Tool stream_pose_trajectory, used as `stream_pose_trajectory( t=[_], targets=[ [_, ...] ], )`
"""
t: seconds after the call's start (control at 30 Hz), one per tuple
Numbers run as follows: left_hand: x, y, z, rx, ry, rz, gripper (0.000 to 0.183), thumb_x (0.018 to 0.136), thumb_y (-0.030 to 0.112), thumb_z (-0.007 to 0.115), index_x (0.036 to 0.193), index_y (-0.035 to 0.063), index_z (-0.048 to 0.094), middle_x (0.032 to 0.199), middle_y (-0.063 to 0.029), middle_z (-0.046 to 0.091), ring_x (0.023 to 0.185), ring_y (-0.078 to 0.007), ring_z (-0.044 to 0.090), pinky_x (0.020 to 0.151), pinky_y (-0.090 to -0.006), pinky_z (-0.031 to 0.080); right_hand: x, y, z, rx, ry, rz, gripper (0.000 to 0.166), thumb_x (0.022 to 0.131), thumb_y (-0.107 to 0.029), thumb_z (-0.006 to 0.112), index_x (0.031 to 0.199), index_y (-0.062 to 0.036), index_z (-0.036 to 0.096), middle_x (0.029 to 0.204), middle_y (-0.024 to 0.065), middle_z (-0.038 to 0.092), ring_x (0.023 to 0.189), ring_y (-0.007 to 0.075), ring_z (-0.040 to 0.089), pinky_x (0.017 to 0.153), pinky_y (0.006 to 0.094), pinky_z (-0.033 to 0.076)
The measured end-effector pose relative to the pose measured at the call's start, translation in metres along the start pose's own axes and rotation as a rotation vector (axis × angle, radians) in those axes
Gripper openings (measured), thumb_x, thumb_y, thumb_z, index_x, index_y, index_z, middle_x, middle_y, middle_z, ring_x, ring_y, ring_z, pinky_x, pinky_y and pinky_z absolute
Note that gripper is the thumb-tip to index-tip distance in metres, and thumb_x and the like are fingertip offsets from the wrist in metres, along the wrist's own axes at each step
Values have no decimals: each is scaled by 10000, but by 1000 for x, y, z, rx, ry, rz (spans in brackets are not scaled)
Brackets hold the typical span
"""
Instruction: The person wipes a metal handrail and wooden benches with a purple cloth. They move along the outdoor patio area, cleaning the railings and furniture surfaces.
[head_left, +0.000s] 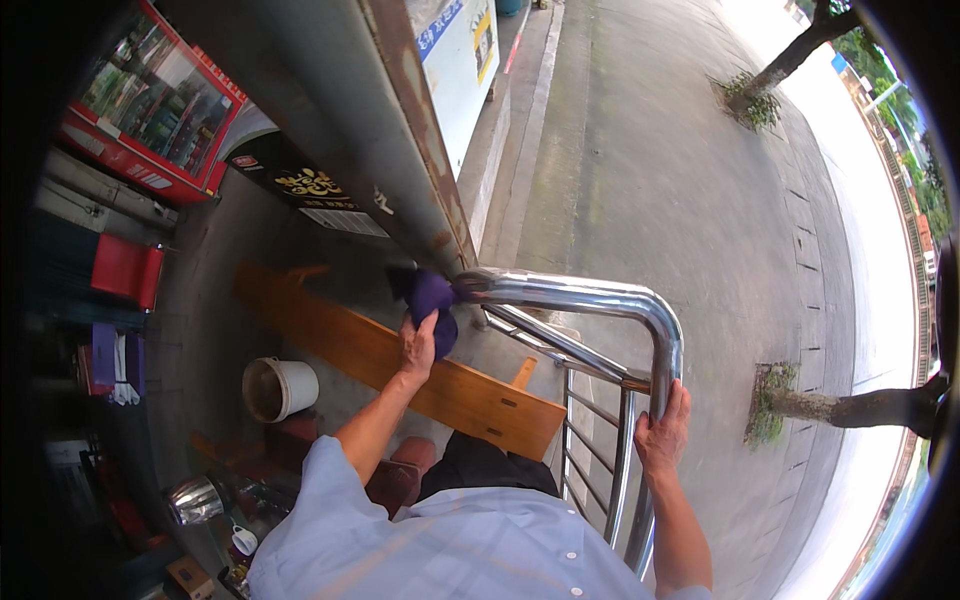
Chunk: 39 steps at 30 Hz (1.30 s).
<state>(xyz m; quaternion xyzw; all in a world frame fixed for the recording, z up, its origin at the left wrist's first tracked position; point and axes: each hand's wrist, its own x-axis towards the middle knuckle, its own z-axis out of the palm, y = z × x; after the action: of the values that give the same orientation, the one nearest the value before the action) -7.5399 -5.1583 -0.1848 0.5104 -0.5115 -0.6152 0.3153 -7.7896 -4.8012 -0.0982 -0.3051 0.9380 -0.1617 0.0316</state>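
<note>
A dark purple cloth (435, 300) is bunched in my left hand (418, 346), beside the end of a shiny metal railing (577, 289) where it meets a rusty post (375, 112). Part of the cloth is blurred, and whether it touches the rail cannot be told. Around the railing's bent corner, my right hand (664, 431) rests with its fingers on the upright tube. Below my left arm runs a long wooden bench (465, 386), its near end close to the railing's bars.
A white bucket (298, 386) stands left of the bench. Further left are a red drinks cooler (150, 161) and a red chair (127, 270). A metal pot (195, 501) and white cup (244, 540) sit at lower left. Beyond the railing lies pavement (675, 225) with tree trunks (840, 407).
</note>
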Motion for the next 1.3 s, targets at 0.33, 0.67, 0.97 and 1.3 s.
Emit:
stream_pose_trajectory(
  t=[0.33,0.67,0.97,1.3],
  targets=[
    [71,-117,49,-524,24,-512,448,981,479,515,1207,108,628,1115,10,656,1022,-125,605,899,-288,470,0,-9,1,-58,-22,6,821,736,-94,622,1489,-92,297,1424,219,389,1219,434,481,956,479,465],
    [13,-125,89,-662,-22,-583,355,943,394,575,1104,82,626,995,-30,666,897,-170,659,821,-338,538,-5,-3,6,4,-11,35,818,740,-52,617,1491,-86,294,1441,208,380,1275,413,454,993,464,449],
    [-164,-29,61,-329,-335,-533,519,970,428,538,1249,-1,620,1149,-66,682,1015,-152,641,920,-301,491,-8,5,-2,96,-20,-112,831,772,-70,616,1515,-89,246,1458,220,365,1325,405,410,1046,449,406],
    [-255,14,-50,-585,-179,-511,396,971,395,518,1029,32,664,999,-71,687,910,-191,661,884,-333,519,-51,-21,15,384,-191,-456,547,786,-239,770,1248,-32,563,1181,151,611,1108,322,577,998,438,413]
  ],
)
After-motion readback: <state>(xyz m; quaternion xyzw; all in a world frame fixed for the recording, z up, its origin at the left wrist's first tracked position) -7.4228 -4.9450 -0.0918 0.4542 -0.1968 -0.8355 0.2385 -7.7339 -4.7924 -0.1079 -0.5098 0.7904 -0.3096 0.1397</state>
